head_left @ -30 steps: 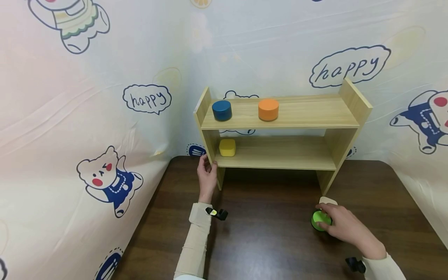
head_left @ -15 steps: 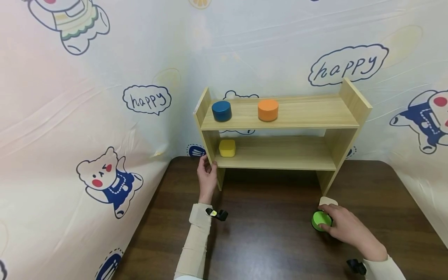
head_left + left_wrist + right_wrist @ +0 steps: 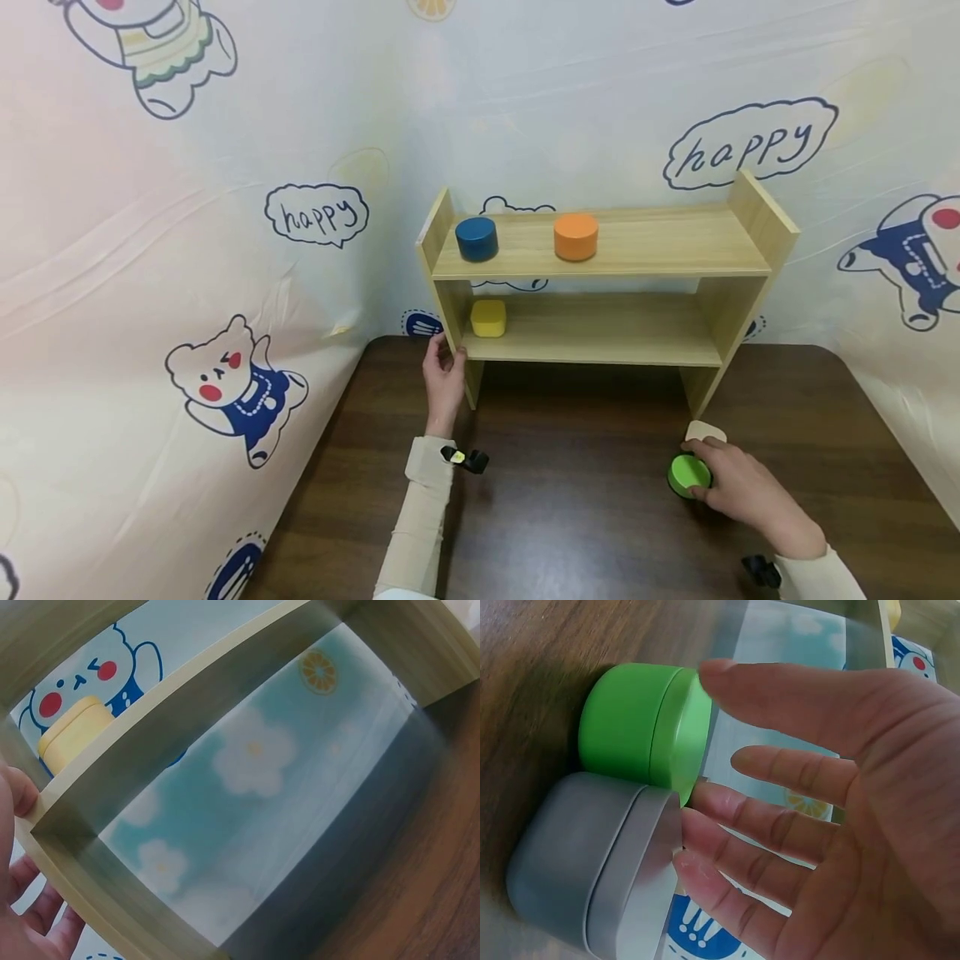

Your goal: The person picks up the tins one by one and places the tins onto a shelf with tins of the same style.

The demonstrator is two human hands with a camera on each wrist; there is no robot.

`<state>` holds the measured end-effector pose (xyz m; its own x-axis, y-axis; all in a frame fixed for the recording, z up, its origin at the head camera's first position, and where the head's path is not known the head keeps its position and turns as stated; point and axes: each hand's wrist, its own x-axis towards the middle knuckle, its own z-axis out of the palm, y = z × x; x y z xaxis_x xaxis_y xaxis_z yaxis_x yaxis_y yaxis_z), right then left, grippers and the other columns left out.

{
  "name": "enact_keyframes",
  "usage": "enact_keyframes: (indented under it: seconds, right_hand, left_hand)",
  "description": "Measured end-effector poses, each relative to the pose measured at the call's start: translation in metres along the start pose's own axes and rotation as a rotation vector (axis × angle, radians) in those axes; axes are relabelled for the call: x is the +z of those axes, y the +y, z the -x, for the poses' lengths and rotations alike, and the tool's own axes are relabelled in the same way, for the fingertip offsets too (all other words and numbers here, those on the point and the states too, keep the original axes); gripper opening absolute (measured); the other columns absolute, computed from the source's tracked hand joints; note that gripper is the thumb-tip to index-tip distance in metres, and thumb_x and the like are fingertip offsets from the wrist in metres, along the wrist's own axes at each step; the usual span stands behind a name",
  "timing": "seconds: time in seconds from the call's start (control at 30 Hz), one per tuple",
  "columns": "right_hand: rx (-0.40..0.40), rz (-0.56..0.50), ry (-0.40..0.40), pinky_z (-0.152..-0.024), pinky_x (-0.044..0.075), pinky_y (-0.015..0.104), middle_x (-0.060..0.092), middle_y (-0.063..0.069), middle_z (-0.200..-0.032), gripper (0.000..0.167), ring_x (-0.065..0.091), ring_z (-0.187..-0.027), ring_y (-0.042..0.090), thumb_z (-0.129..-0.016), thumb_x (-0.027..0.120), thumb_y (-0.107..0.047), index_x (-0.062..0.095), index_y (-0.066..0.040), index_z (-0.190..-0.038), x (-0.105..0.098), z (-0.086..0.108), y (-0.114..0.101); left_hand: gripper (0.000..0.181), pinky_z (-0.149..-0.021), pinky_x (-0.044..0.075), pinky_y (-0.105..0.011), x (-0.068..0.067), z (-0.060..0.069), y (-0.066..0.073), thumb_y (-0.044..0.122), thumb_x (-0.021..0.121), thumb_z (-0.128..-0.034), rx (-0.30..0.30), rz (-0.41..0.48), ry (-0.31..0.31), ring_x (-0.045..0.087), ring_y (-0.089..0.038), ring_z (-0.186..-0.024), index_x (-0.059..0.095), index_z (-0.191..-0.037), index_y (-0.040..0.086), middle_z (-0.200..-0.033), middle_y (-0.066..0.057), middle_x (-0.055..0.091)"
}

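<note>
A two-tier wooden shelf [image 3: 600,329] stands at the back of the table. The left hand [image 3: 444,379] grips its left side panel; in the left wrist view the thumb is on the panel's front edge, fingers behind it. At the right, a round green tin [image 3: 688,475] stands on the table, a pale square-cornered tin [image 3: 705,431] just behind it. The right hand [image 3: 750,492] is over their right side, thumb at the green lid's edge. In the right wrist view its fingers are extended, fingertips near the pale tin [image 3: 570,855] and green tin [image 3: 630,724].
A blue round tin [image 3: 477,239] and an orange round tin [image 3: 576,237] stand on the upper shelf. A yellow tin [image 3: 488,318] is at the left end of the lower shelf. Patterned cloth [image 3: 337,100] hangs behind and beside the brown table [image 3: 562,483].
The right thumb has shifted slightly from over the green lid toward its right edge. The left hand, the shelf and the tins have not visibly moved.
</note>
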<state>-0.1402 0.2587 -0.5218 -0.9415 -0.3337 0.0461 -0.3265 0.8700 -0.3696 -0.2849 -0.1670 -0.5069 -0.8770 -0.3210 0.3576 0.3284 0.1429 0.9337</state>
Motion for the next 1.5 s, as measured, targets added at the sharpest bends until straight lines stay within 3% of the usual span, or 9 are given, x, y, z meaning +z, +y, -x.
enact_keyframes:
  seconds: [0.1, 0.17, 0.33, 0.67, 0.83, 1.13, 1.23, 1.43, 1.5]
  right_hand:
    - [0.013, 0.012, -0.013, -0.067, 0.050, 0.039, 0.072, 0.012, -0.113, 0.060, 0.063, -0.083, 0.019, -0.071, 0.094, -0.019, 0.069, -0.003, -0.123, -0.002, -0.002, 0.000]
    - [0.024, 0.012, -0.036, -0.068, 0.050, 0.040, 0.072, 0.014, -0.116, 0.062, 0.064, -0.085, 0.020, -0.072, 0.093, -0.020, 0.068, -0.003, -0.126, -0.001, -0.004, 0.000]
    - [0.043, 0.012, -0.071, -0.069, 0.052, 0.042, 0.071, 0.015, -0.121, 0.063, 0.066, -0.087, 0.022, -0.074, 0.092, -0.020, 0.066, -0.003, -0.129, 0.003, -0.006, -0.003]
    - [0.001, 0.046, -0.045, -0.067, 0.048, 0.037, 0.072, 0.010, -0.111, 0.059, 0.058, -0.078, 0.015, -0.072, 0.092, -0.018, 0.068, -0.003, -0.124, 0.003, -0.009, -0.008]
    - [-0.025, 0.062, -0.019, -0.069, 0.049, 0.039, 0.071, 0.004, -0.105, 0.059, 0.061, -0.081, 0.016, -0.068, 0.093, -0.017, 0.070, -0.007, -0.121, 0.008, -0.012, -0.009]
    - [-0.023, 0.052, -0.044, -0.070, 0.051, 0.040, 0.071, 0.001, -0.105, 0.060, 0.062, -0.084, 0.017, -0.065, 0.093, -0.015, 0.071, -0.008, -0.120, 0.012, -0.012, -0.011]
    - [-0.025, 0.048, -0.049, -0.071, 0.051, 0.040, 0.071, 0.001, -0.105, 0.060, 0.062, -0.084, 0.017, -0.065, 0.093, -0.014, 0.071, -0.009, -0.120, 0.012, -0.013, -0.012]
    - [-0.029, 0.045, -0.066, -0.071, 0.050, 0.039, 0.071, 0.002, -0.107, 0.059, 0.061, -0.084, 0.016, -0.066, 0.094, -0.016, 0.071, -0.008, -0.121, 0.013, -0.014, -0.011]
    - [-0.034, 0.042, -0.065, -0.069, 0.049, 0.038, 0.070, 0.002, -0.106, 0.059, 0.059, -0.082, 0.015, -0.066, 0.094, -0.017, 0.071, -0.008, -0.120, 0.014, -0.014, -0.010]
  left_hand:
    - [0.035, -0.103, 0.051, -0.048, 0.001, -0.001, 0.002, -0.001, 0.061, -0.0999, -0.016, -0.012, -0.002, 0.058, -0.031, -0.114, 0.058, -0.135, -0.004, -0.131, -0.027, 0.061]
    - [0.035, -0.101, 0.054, -0.044, 0.001, 0.002, 0.013, 0.000, 0.062, -0.0997, -0.019, -0.025, -0.005, 0.059, -0.030, -0.113, 0.059, -0.134, -0.005, -0.129, -0.027, 0.062]
    - [0.033, -0.100, 0.054, -0.055, 0.003, 0.007, 0.035, 0.002, 0.064, -0.1001, -0.011, -0.017, 0.002, 0.061, -0.043, -0.114, 0.059, -0.132, -0.006, -0.127, -0.031, 0.062]
    - [0.031, -0.104, 0.050, -0.063, 0.007, 0.006, 0.034, 0.004, 0.064, -0.1008, -0.009, -0.013, 0.023, 0.060, -0.047, -0.117, 0.060, -0.130, -0.007, -0.128, -0.032, 0.063]
    - [0.031, -0.106, 0.048, -0.065, 0.009, 0.006, 0.033, 0.003, 0.065, -0.1004, -0.022, 0.007, 0.049, 0.060, -0.045, -0.118, 0.061, -0.129, -0.006, -0.129, -0.032, 0.062]
    - [0.028, -0.103, 0.049, -0.065, 0.010, 0.008, 0.033, -0.002, 0.066, -0.0977, -0.015, 0.023, 0.100, 0.060, -0.041, -0.113, 0.063, -0.125, -0.006, -0.125, -0.030, 0.063]
    - [0.030, -0.101, 0.052, -0.059, 0.010, 0.007, 0.033, -0.002, 0.066, -0.0974, -0.012, 0.022, 0.092, 0.061, -0.038, -0.113, 0.062, -0.127, -0.007, -0.126, -0.030, 0.064]
    - [0.034, -0.089, 0.053, -0.024, 0.008, 0.004, 0.034, -0.003, 0.065, -0.0967, -0.005, 0.017, 0.065, 0.061, -0.026, -0.108, 0.061, -0.130, -0.008, -0.126, -0.030, 0.064]
    - [0.034, -0.086, 0.052, -0.018, 0.006, 0.004, 0.034, -0.004, 0.064, -0.0962, 0.006, 0.024, 0.056, 0.061, -0.023, -0.107, 0.061, -0.130, -0.008, -0.125, -0.029, 0.064]
